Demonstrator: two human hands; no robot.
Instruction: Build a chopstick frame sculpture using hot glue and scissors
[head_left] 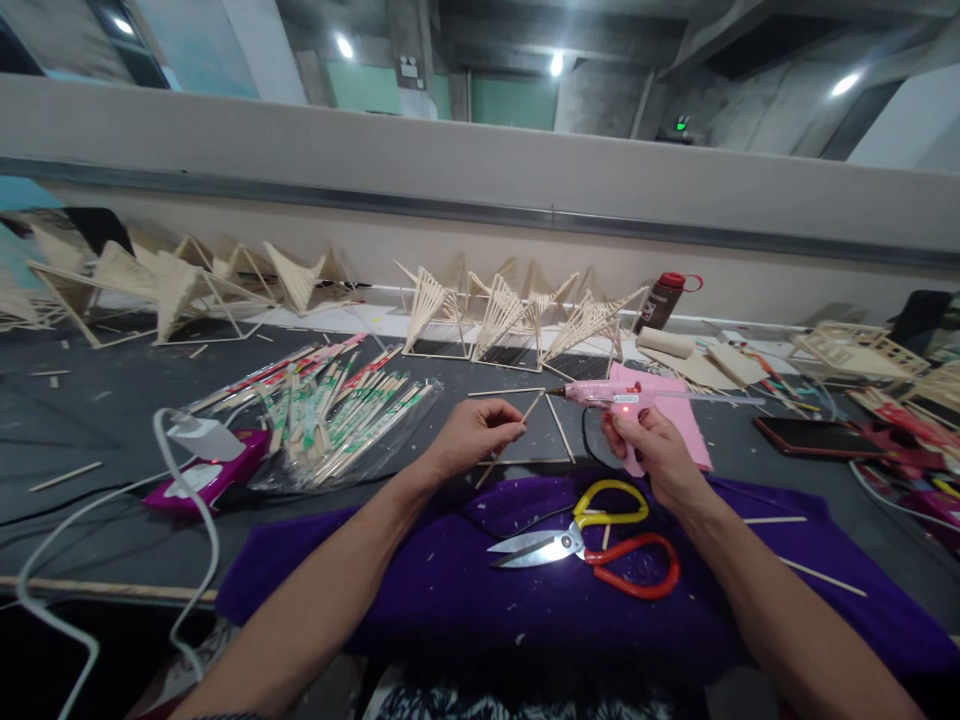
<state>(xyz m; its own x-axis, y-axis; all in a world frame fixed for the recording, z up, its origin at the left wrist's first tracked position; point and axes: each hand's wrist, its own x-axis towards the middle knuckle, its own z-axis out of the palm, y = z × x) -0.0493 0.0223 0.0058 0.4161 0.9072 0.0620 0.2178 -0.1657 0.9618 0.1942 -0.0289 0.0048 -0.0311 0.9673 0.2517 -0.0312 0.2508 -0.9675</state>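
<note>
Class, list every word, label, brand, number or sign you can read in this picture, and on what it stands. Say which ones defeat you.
None can be read with certainty.
Pale label on the pink glue gun: too small.
Green-printed sticks: print too blurred.
Pale mark on the red-lidded bottle: too blurred.
Lit green sign in the background: too small.

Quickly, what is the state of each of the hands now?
Left hand: closed, pinching a thin wooden stick.
Right hand: closed, gripping a pink hot glue gun.
</note>
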